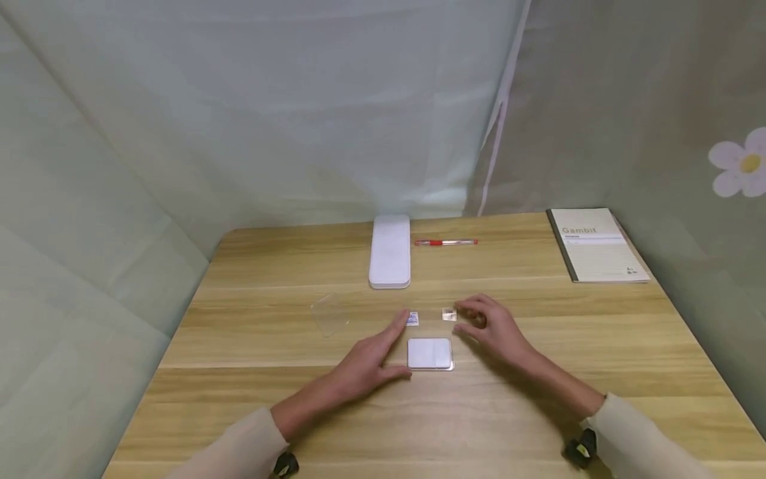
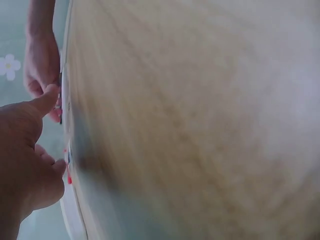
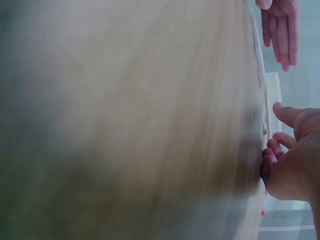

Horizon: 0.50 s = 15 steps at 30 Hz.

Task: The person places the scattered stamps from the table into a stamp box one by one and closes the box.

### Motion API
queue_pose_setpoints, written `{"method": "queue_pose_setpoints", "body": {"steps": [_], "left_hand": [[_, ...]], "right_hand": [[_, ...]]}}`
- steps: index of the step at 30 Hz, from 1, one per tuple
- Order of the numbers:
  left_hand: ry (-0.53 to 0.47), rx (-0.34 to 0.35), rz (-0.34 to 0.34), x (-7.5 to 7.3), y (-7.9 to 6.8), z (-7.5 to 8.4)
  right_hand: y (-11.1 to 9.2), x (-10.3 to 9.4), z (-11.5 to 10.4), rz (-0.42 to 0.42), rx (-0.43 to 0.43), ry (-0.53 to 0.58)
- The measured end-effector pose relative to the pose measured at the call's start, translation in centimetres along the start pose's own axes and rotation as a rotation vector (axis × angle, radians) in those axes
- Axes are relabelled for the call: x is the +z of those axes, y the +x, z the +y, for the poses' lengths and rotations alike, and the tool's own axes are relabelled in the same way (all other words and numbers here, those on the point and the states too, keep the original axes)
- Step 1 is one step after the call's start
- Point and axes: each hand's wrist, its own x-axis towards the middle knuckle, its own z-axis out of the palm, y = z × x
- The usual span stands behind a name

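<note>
Between the two hands lies a small white rectangular case (image 1: 429, 352) with a clear edge. Beyond it are two small stamp-like pieces, a blue one (image 1: 413, 319) and a brown-and-white one (image 1: 449, 315). My left hand (image 1: 372, 358) has its fingers straight, with the fingertips right at the blue piece and the thumb near the case's lower left corner. My right hand (image 1: 495, 330) is loosely bent beside the brown-and-white piece, thumb and fingers spread apart. Both hands (image 2: 25, 155) also show in the wrist views, where the table surface is blurred.
A clear plastic sheet (image 1: 330, 315) lies left of the left hand. Farther back are a white oblong case (image 1: 390, 253), a red pen (image 1: 446, 242) and a notebook (image 1: 598, 245). Pale curtains (image 1: 299, 120) hang around the wooden table (image 1: 251, 332).
</note>
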Motion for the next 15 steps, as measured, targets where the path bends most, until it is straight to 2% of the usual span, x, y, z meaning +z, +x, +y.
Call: {"method": "queue_pose_setpoints", "body": {"steps": [5, 12, 15], "left_hand": [[0.034, 0.027, 0.01, 0.27, 0.13, -0.02], [0.075, 0.029, 0.007, 0.67, 0.22, -0.23], [0.087, 0.031, 0.004, 0.69, 0.28, -0.15]], "right_hand": [[0.54, 0.25, -0.09, 0.014, -0.003, -0.006], [0.8, 0.51, -0.18, 0.017, 0.044, -0.021], [0.87, 0.68, -0.23, 0.032, 0.038, -0.032]]}}
